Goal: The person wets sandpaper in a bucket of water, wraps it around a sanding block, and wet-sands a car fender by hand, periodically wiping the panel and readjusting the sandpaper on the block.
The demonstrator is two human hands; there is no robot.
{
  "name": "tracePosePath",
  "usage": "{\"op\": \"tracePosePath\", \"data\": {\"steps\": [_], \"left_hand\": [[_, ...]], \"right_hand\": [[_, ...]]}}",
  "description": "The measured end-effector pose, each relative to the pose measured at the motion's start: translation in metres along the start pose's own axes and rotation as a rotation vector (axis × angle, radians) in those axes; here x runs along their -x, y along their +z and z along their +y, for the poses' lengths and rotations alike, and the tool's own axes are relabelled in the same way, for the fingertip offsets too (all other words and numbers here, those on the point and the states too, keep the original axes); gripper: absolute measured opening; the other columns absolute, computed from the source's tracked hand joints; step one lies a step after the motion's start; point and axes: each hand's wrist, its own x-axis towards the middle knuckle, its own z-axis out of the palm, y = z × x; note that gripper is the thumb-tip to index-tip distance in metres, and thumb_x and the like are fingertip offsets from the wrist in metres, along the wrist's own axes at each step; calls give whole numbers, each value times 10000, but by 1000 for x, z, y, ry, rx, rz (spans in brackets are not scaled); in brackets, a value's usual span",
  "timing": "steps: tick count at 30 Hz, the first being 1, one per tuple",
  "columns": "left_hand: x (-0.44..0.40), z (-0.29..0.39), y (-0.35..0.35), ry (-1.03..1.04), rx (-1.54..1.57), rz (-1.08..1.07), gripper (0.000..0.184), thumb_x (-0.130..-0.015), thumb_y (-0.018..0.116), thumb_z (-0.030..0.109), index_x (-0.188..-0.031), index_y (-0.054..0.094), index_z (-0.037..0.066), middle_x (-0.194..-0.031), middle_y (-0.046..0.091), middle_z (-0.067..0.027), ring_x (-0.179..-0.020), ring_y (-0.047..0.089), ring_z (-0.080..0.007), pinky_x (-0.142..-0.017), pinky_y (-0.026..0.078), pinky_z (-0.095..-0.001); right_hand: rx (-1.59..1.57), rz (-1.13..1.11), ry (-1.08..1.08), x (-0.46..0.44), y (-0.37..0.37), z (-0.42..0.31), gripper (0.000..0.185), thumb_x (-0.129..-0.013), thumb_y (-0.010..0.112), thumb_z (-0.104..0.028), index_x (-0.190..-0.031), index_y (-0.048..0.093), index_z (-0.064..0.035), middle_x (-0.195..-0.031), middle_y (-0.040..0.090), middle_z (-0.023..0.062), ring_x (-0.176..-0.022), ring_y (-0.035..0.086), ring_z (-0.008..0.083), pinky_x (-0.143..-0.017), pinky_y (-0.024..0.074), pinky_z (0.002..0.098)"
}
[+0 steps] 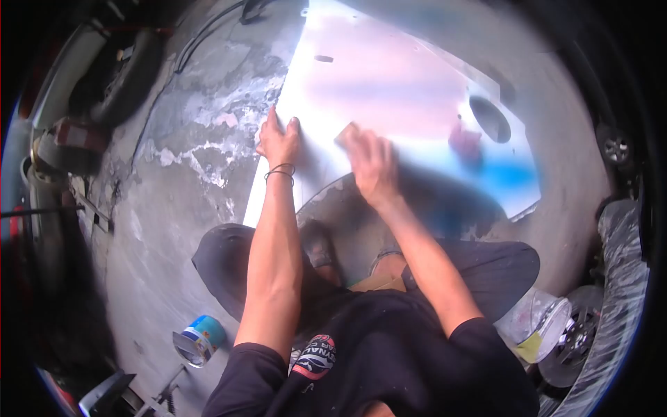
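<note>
A car fender with white, pinkish and blue patches lies on the floor in front of my crossed legs, its curved wheel-arch cutout facing me. At its left edge is my left hand, thumb on the panel and the other fingers over the rim. My right hand, slightly blurred, presses a small tan sanding pad against the white surface; the fingers lie over most of the pad. Further right, a blurred reddish lump rests on the fender near an oval hole.
A blue-labelled can stands on the concrete floor at lower left. At right are a translucent plastic bucket, a wheel and plastic-wrapped material. Dark tyre-like parts line the left side.
</note>
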Motion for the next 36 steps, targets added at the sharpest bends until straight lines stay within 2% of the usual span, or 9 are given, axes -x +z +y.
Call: {"op": "tracePosePath", "data": {"steps": [2,6,9,12,15,21,25,31,36], "left_hand": [[-1,-8,1,26,15,-37,840,-965,737,433,-1694,448,132,-1545,601,-204,-1497,503,-395,-1247,246,-656],[4,-1,-9,52,4,-71,867,-969,733,431,-1713,410,125,-1565,580,-213,-1511,482,-405,-1251,238,-666],[2,-4,-3,21,-52,-76,872,-974,731,422,-1722,391,129,-1567,578,-213,-1509,482,-415,-1253,227,-682],[3,-1,-3,-22,-57,-79,870,-982,737,394,-1729,376,131,-1573,570,-215,-1507,487,-419,-1244,242,-697],[3,-5,-4,22,-67,-69,862,-991,735,387,-1730,372,133,-1572,569,-219,-1502,490,-423,-1238,259,-694],[5,-3,-4,15,-87,-80,833,-1018,710,374,-1737,356,144,-1586,551,-247,-1523,469,-440,-1242,258,-700],[4,-8,-2,3,-85,-71,826,-1027,699,367,-1741,347,147,-1612,526,-265,-1546,447,-449,-1257,237,-702],[-2,-17,-3,74,28,-126,793,-1047,675,336,-1739,344,134,-1650,486,-305,-1580,409,-465,-1276,184,-733],[0,-10,-2,64,-46,-67,786,-1025,695,310,-1721,378,129,-1571,574,-250,-1533,471,-450,-1258,212,-743]], "right_hand": [[-139,-24,-154,5,-6,13,399,-1025,629,-104,-1419,685,-86,-1264,695,204,-1120,646,415,-1027,510,596],[156,51,150,-66,-18,89,427,-1028,699,-153,-1451,643,-179,-1259,668,160,-1110,642,383,-969,550,539],[191,-9,365,-65,-8,57,469,-1022,712,-233,-1488,667,-241,-1269,706,157,-1122,673,426,-974,570,563],[35,23,-4,-10,24,-13,440,-1006,737,-177,-1440,710,-240,-1228,710,127,-1084,685,392,-928,573,564],[4,-57,-70,-26,39,16,498,-1019,729,-210,-1511,662,-245,-1279,707,119,-1144,675,383,-996,564,556],[145,-63,284,-96,30,18,381,-996,694,-205,-1376,681,-179,-1288,689,109,-1082,670,357,-887,583,514],[-172,-72,-109,-12,43,-58,450,-1006,647,-173,-1447,704,-244,-1401,672,65,-1187,638,328,-1055,551,526],[-79,-149,-34,-113,73,-1,340,-1038,667,-277,-1369,745,-305,-1401,709,22,-1183,648,350,-1019,503,525],[-145,-116,-223,-58,49,6,459,-1011,661,-156,-1449,713,-283,-1374,702,26,-1231,604,317,-1060,476,502]]}}
